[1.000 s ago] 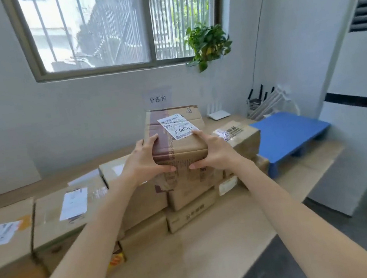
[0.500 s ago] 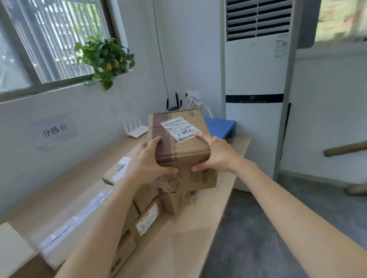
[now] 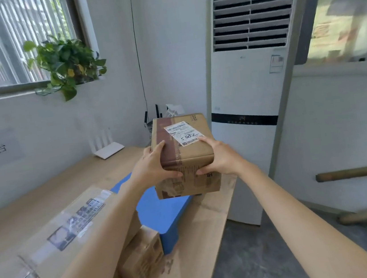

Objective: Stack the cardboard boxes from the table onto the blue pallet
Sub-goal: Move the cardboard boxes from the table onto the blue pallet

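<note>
Since the earlier frame, cardboard box (image 3: 183,155) now hangs above blue pallet (image 3: 162,216); left hand (image 3: 152,166) grips it at 9 o'clock, right hand (image 3: 221,157) at 3 o'clock, over the tabletop (image 3: 198,242).

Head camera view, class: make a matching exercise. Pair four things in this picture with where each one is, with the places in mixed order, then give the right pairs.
Things:
1. labelled cardboard box
2. blue pallet
3. potted plant
4. white router

Places:
A. on the window sill
B. on the table by the wall
C. held between the left hand and right hand
D. on the table under the held box

Pairs: 1-C, 2-D, 3-A, 4-B
</note>
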{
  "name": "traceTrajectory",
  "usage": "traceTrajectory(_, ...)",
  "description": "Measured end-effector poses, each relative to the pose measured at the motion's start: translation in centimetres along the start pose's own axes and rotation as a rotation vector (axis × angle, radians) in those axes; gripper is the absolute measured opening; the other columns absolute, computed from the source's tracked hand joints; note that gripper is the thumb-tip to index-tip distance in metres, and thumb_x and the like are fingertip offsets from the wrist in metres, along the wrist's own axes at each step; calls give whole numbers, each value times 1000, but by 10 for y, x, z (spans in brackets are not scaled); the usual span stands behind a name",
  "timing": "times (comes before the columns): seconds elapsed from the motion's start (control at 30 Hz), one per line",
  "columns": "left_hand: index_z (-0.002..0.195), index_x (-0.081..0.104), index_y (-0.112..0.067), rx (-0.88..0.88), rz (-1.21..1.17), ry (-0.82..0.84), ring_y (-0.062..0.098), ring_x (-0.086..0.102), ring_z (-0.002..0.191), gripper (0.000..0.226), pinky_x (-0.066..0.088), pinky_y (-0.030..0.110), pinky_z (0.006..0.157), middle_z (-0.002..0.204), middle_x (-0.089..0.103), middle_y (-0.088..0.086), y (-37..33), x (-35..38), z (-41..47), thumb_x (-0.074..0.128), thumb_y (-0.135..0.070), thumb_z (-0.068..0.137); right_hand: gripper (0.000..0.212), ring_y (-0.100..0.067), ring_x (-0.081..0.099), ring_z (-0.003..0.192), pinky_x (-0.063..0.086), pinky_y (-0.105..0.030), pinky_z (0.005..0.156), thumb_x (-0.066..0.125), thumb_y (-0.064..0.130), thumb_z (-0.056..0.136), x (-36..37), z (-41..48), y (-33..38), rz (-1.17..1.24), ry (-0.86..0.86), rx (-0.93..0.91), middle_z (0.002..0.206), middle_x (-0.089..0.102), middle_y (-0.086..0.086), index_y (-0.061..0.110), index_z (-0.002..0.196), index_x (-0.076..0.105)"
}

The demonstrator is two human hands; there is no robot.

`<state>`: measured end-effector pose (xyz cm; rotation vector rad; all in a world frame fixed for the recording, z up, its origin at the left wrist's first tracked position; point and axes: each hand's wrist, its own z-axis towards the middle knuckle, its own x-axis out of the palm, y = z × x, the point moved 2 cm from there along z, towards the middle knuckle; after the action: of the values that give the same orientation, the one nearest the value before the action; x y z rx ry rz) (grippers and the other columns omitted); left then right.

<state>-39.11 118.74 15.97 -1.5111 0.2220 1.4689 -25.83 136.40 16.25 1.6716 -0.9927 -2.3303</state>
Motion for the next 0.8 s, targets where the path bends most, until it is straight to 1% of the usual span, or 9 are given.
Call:
traceTrajectory(0.13, 151, 10, -33, -57, 14, 6, 29, 40, 127, 114, 43, 42, 99, 142, 28, 7, 21, 11, 47, 82, -50, 64, 112, -27, 43, 126, 39, -42, 105, 89, 38, 61, 9, 58, -16, 11, 43, -25, 140, 42, -8, 37, 150, 22)
traceTrajectory(0.27, 152, 7, -29, -145, 4, 8, 30, 39, 127, 114, 42, 42, 101, 143, 26, 9, 54, 24, 77, 82, -44, 67, 114, -26, 39, 130, 38, -44, 105, 90, 35, 61, 36, 113, -24, 21, 127, -54, 142, 39, -7, 36, 151, 20)
traceTrajectory(0.37, 152, 6, -29, -245, 2, -4, 32, 38, 127, 115, 41, 41, 101, 140, 27, 10, 83, 31, 91, 82, -43, 68, 114, -26, 38, 130, 38, -43, 104, 90, 34, 62, 64, 154, -26, 27, 209, -100, 143, 37, -6, 35, 151, 19)
traceTrajectory(0.47, 152, 6, -27, -358, -11, -30, 33, 40, 125, 117, 42, 42, 100, 138, 26, 11, 113, 38, 103, 84, -41, 66, 113, -26, 37, 130, 38, -44, 105, 90, 34, 62, 95, 195, -27, 46, 294, -163, 144, 37, -6, 36, 151, 20)
traceTrajectory(0.57, 152, 4, -26, -475, -25, -58, 33, 38, 125, 120, 49, 45, 92, 139, 22, 11, 138, 45, 113, 85, -36, 65, 112, -25, 38, 129, 39, -44, 104, 89, 33, 62, 128, 234, -26, 66, 382, -237, 143, 37, -5, 38, 150, 21)
traceTrajectory(0.6, 152, 4, -25, -513, -19, -67, 32, 36, 127, 120, 49, 45, 92, 139, 22, 11, 145, 47, 115, 85, -35, 65, 112, -25, 38, 129, 39, -44, 104, 90, 33, 61, 139, 246, -27, 75, 406, -262, 142, 37, -4, 39, 149, 22)
traceTrajectory(0.67, 152, 3, -24, -587, -3, -97, 31, 33, 130, 119, 46, 43, 97, 141, 22, 13, 158, 54, 121, 84, -35, 67, 112, -25, 39, 128, 40, -44, 103, 90, 34, 59, 159, 269, -27, 94, 457, -318, 140, 39, -4, 42, 148, 23)
traceTrajectory(0.8, 152, 0, -25, -757, 36, -134, 32, 37, 130, 118, 39, 42, 103, 143, 19, 14, 175, 67, 124, 82, -37, 69, 112, -23, 42, 126, 41, -42, 102, 90, 34, 57, 197, 303, -28, 113, 559, -424, 140, 39, -2, 44, 147, 23)
